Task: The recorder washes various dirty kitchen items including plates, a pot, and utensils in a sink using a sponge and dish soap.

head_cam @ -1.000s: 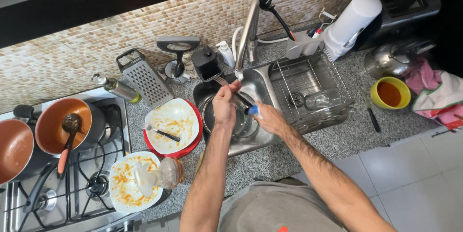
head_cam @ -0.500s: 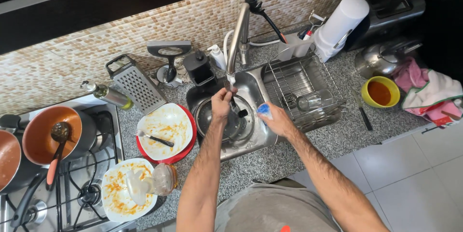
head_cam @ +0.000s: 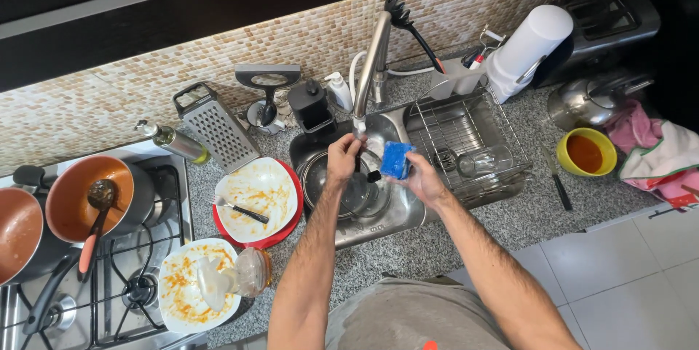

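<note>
A: Sink (head_cam: 408,208), stainless, set in a speckled counter (head_cam: 510,219), is the landmark here. What does each hand do above it?

B: The left hand (head_cam: 342,159) is over the sink, directly under the tip of the tall tap (head_cam: 371,59), fingers curled narrow around a small dark-handled utensil (head_cam: 370,168). Its exact kind is hard to tell, since the hand hides most of it.

A: And the right hand?

B: The right hand (head_cam: 421,179) is just right of the left one, above the sink's middle, fingers closed on a blue sponge (head_cam: 397,159). Sponge and utensil appear to touch.

A: What lies in the sink?

B: A round metal pot (head_cam: 320,179) with a glass lid (head_cam: 360,196) sits in the left part, below both hands. A wire rack (head_cam: 466,124) fills the right part and holds a clear glass (head_cam: 480,162) on its side.

A: And left of the sink?

B: A sauce-smeared white plate (head_cam: 258,190) with a fork (head_cam: 240,209) rests on a red plate (head_cam: 251,237). Behind it stands a box grater (head_cam: 215,128). Right of the sink is a yellow bowl (head_cam: 585,151).
</note>
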